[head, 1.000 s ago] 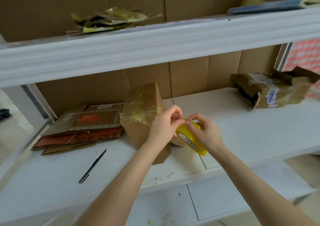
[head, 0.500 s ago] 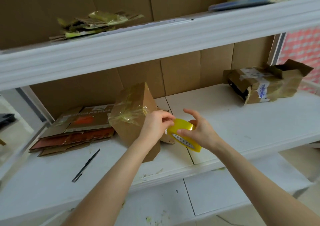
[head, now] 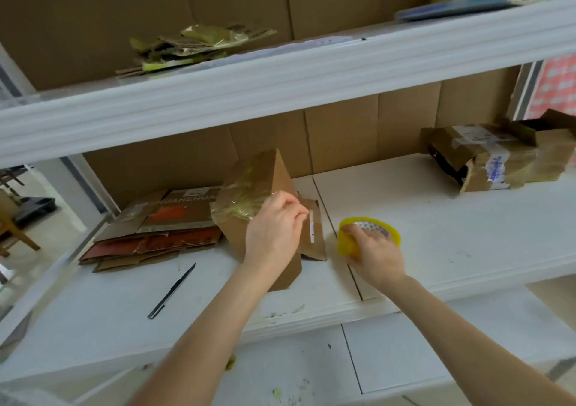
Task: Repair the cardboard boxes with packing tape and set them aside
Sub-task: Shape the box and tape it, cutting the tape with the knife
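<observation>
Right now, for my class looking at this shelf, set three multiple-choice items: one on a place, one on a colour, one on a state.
1. Where does the dark blade lie? A on the shelf, left of the standing box; B on the upper shelf; C inside a torn box.
2. What colour is the tape roll? A red; B blue; C yellow.
3. What does the right hand do? A hangs empty; B holds the tape roll; C holds the blade.
Key: 1 A, it lies on the white board beside the box; 2 C, its rim is yellow; 3 B, its fingers curl over the roll.
</observation>
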